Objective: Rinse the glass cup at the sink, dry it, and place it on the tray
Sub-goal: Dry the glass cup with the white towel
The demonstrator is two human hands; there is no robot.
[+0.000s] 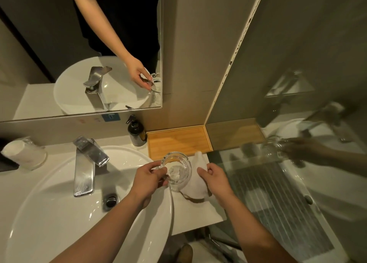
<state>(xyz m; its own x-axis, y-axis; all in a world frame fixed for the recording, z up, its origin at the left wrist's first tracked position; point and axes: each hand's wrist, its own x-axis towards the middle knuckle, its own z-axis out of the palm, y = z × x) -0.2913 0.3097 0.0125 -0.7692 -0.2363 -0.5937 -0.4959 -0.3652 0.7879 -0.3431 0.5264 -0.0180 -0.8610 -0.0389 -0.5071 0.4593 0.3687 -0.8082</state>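
Overhead: left hand (148, 180) grips glass cup (176, 168); right hand (215, 178) on cloth (198, 189).

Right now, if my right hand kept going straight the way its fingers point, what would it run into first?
The right hand, gripping the white cloth, points left toward the clear glass cup that the left hand holds. It would probably meet the cup's side first, though depth is hard to judge.

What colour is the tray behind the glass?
Light bamboo-wood tan tray, seen best in the head view.
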